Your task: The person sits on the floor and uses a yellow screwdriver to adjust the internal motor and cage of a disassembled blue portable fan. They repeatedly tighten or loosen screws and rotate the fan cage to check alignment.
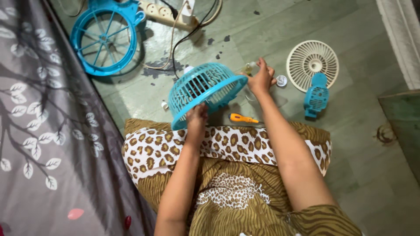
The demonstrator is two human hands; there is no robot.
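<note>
Fan grille: we see a blue, bowl-shaped fan grille (pixel 205 89) tilted on its edge, its lower rim resting at the front of our lap, its open side turned toward the left hand.
Left hand: our left hand (pixel 197 117) is closed on the grille's lower rim, fingers curled over the edge and gripping it.
Right hand: our right hand (pixel 262 78) reaches out over the floor just right of the grille, fingers partly curled round a small clear piece (pixel 248 69); we cannot tell how firmly it is held.
Screwdriver: a screwdriver (pixel 244 118) with an orange-yellow handle lies on the floor between our two arms, just below the grille.
White grille: a round white fan grille (pixel 306 59) lies flat to the right, well apart from the blue one.
Motor housing: a small blue motor housing (pixel 316 97) overlaps the white grille's lower edge.
Small cap: a little pale round cap (pixel 281 80) sits just beside the right hand.
Blue ring: a blue spoked fan ring (pixel 104 39) lies at the upper left, near a white power strip (pixel 168 14) and its cables.
Cloth: leopard-print cloth (pixel 227 148) covers our lap.
Floor: grey-green floor (pixel 363 144); a grey leaf-patterned sheet (pixel 39 131) runs along the left.
</note>
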